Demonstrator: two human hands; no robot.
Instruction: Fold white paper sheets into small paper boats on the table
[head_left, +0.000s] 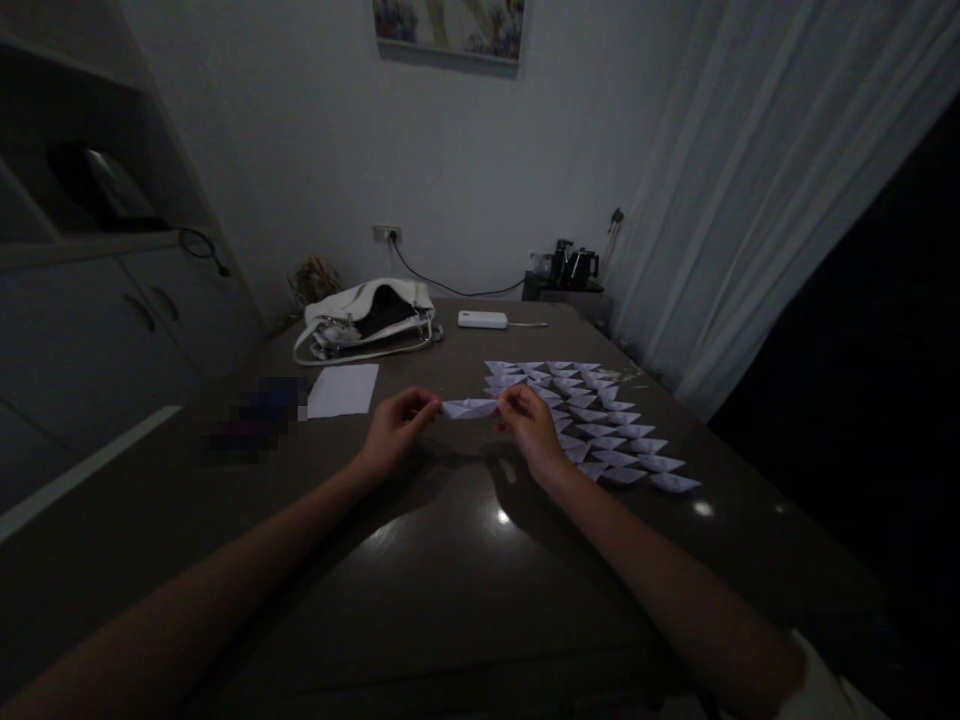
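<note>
A white folded paper boat point(469, 409) is stretched between my two hands, just above the dark table. My left hand point(399, 425) pinches its left tip between thumb and fingers. At the opposite tip, my right hand point(531, 425) is closed on the paper in the same way. Beside and partly behind my right hand, several white paper boats point(606, 443) stand in rows on the table. To the left of my left hand lies a sheet of white paper point(343, 390).
A white handbag point(367, 318) rests at the back left of the table point(435, 580). Behind the boats lies a white power bank point(482, 320) with a short cable. A kettle point(581, 267) stands beyond the far right corner. Left of the paper, one area is pixelated.
</note>
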